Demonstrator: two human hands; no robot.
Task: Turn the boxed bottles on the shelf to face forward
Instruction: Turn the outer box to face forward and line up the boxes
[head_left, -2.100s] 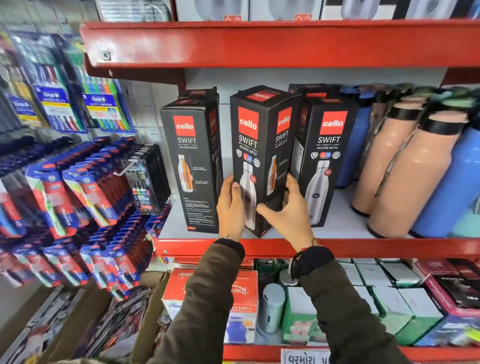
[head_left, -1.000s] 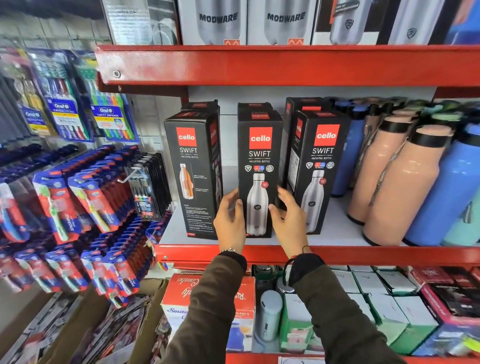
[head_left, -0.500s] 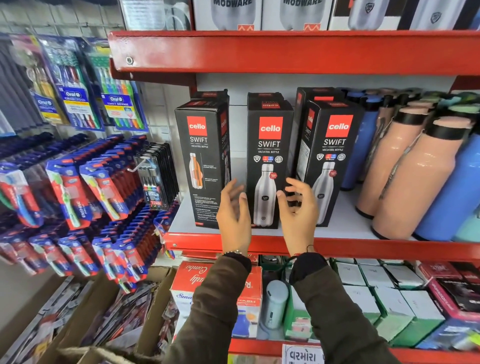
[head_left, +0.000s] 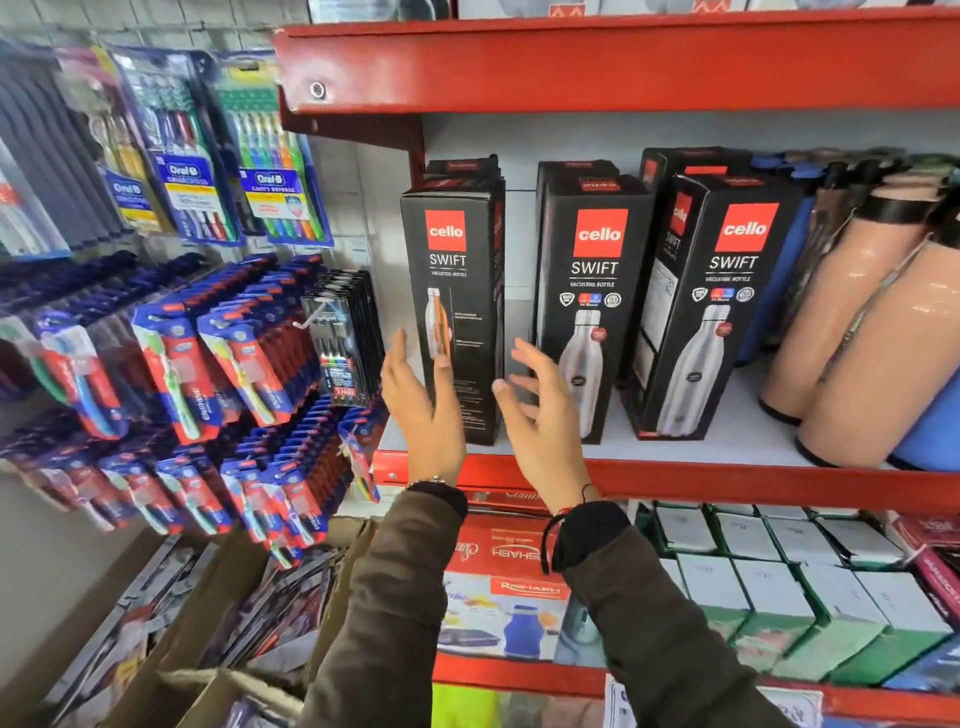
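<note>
Three black boxed bottles stand upright in the front row of the red shelf (head_left: 727, 480). The left box (head_left: 457, 291) shows a side panel with a small orange bottle picture. The middle box (head_left: 592, 291) and the right box (head_left: 722, 306) show their fronts with a steel bottle picture. More black boxes stand behind them. My left hand (head_left: 423, 410) is open in front of the left box's lower left edge. My right hand (head_left: 545, 410) is open between the left and middle boxes, fingers spread, holding nothing.
Peach bottles (head_left: 852, 322) and blue bottles crowd the shelf's right end. Hanging toothbrush packs (head_left: 197, 364) fill the wall at left, close to the left box. A red shelf (head_left: 623, 57) runs overhead. Boxes (head_left: 779, 587) fill the shelf below.
Both hands let go of the middle box, which now faces forward, and moved left to either side of the left box. The view shifted left and closer.
</note>
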